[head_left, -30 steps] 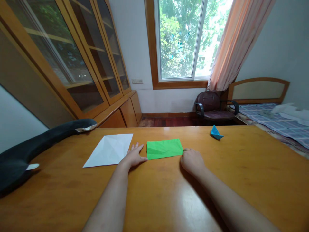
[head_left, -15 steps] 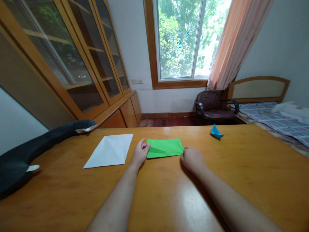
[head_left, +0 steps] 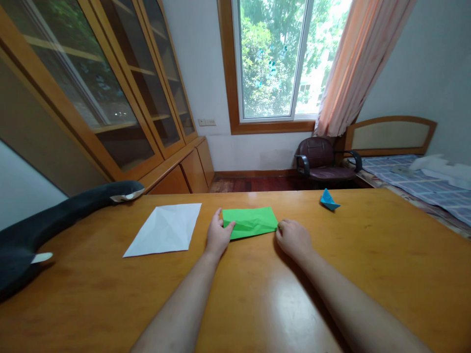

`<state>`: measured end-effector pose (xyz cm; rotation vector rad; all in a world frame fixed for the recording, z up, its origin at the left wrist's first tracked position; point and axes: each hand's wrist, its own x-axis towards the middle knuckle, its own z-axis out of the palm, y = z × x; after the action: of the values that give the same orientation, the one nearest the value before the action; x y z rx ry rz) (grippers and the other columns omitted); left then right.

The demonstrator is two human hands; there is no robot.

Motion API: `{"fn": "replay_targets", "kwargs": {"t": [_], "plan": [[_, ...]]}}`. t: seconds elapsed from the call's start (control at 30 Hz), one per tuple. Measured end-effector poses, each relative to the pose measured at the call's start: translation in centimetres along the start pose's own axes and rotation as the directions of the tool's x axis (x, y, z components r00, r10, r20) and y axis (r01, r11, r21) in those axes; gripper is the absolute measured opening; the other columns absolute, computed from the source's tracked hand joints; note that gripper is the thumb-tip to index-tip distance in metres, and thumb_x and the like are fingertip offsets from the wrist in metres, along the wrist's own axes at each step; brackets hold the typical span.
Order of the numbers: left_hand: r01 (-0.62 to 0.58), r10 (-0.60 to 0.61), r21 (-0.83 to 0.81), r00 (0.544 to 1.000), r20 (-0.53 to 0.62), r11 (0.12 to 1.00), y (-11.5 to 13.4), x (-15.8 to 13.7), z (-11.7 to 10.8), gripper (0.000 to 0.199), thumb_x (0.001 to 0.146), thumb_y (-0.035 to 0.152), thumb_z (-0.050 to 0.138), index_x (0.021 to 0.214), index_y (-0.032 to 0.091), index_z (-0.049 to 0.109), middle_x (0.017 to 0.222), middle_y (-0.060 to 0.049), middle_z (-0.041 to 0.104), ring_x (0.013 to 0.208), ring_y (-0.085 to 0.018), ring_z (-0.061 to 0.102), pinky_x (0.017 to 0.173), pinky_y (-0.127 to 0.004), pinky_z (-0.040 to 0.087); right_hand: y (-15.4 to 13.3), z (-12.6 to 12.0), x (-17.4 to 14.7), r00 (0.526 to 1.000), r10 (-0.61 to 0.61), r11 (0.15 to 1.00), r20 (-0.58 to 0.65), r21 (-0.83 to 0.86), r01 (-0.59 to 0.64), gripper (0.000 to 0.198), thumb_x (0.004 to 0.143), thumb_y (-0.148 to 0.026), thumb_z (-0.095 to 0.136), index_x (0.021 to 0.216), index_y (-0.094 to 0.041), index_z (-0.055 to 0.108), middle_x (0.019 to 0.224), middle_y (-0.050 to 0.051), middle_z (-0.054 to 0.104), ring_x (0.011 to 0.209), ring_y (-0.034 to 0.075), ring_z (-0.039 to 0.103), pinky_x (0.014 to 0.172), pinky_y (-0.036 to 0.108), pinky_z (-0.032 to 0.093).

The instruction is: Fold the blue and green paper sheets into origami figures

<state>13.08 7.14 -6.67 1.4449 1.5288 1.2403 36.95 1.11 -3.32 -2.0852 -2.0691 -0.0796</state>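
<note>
A green sheet of paper (head_left: 253, 221), folded into a long rectangle with creases across it, is held between my two hands at the middle of the table. My left hand (head_left: 218, 234) grips its left end, thumb on top and fingers behind the edge. At the lower right corner my right hand (head_left: 293, 238) is closed, its fingers pinching the paper. A creased white sheet of paper (head_left: 167, 229) lies flat to the left. Farther right stands a small folded blue paper boat (head_left: 329, 200).
The wooden table (head_left: 243, 304) runs across the view. A dark curved object (head_left: 69, 211) with white patches rests along its left side. Beyond the far edge are a glass-fronted cabinet (head_left: 147, 117), a brown armchair (head_left: 320, 162) and a bed (head_left: 397, 166).
My left hand has shifted slightly right, its thumb now farther over the green paper. The paper's right end sits a little higher, and my right hand keeps its pinch.
</note>
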Motion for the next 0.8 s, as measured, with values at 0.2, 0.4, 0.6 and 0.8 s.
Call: {"fn": "replay_targets", "kwargs": {"t": [0.2, 0.4, 0.6, 0.8], "plan": [[-0.038, 0.03, -0.189, 0.998, -0.047, 0.981, 0.7, -0.2, 0.1, 0.066, 0.08, 0.02, 0.065, 0.138, 0.015, 0.034, 0.112, -0.013, 0.068, 0.098, -0.022, 0.067, 0.087, -0.034, 0.054, 0.2, 0.1, 0.1, 1.0, -0.009, 1.0, -0.027, 0.007, 0.009, 0.027, 0.09, -0.027, 0.041, 0.08, -0.02, 0.065, 0.09, 0.006, 0.067, 0.083, 0.018, 0.058, 0.067, 0.027, 0.034], [-0.181, 0.16, -0.159, 0.978, -0.135, 0.971, 1.5, -0.5, 0.0, 0.039, 0.078, 0.021, 0.065, 0.114, 0.013, 0.052, 0.111, -0.014, 0.067, 0.101, -0.021, 0.066, 0.092, -0.034, 0.051, 0.2, 0.3, 0.1, 0.999, -0.017, 1.0, -0.027, 0.018, 0.017, 0.027, 0.09, -0.027, 0.041, 0.08, -0.02, 0.066, 0.091, 0.006, 0.066, 0.085, 0.017, 0.058, 0.067, 0.027, 0.033], [-0.302, 0.296, 0.008, 0.93, -0.217, 0.953, 1.3, -0.9, 0.0, 0.033, 0.077, 0.028, 0.065, 0.106, 0.015, 0.056, 0.103, -0.01, 0.068, 0.093, -0.021, 0.066, 0.087, -0.035, 0.052, 0.4, 0.5, 0.2, 0.999, -0.022, 0.999, -0.047, 0.041, 0.024, 0.026, 0.089, -0.028, 0.043, 0.08, -0.02, 0.066, 0.091, 0.005, 0.066, 0.084, 0.017, 0.058, 0.067, 0.027, 0.032], [-0.43, 0.495, 0.298, 0.848, -0.193, 0.852, 1.9, -1.3, -0.3, 0.022, 0.078, 0.028, 0.063, 0.098, 0.018, 0.061, 0.093, -0.007, 0.068, 0.089, -0.022, 0.063, 0.095, -0.044, 0.047, 0.5, 0.5, 0.1, 0.997, -0.031, 0.997, -0.071, 0.065, 0.036, 0.025, 0.089, -0.027, 0.043, 0.081, -0.02, 0.066, 0.091, 0.005, 0.067, 0.085, 0.017, 0.058, 0.068, 0.027, 0.033]]}}
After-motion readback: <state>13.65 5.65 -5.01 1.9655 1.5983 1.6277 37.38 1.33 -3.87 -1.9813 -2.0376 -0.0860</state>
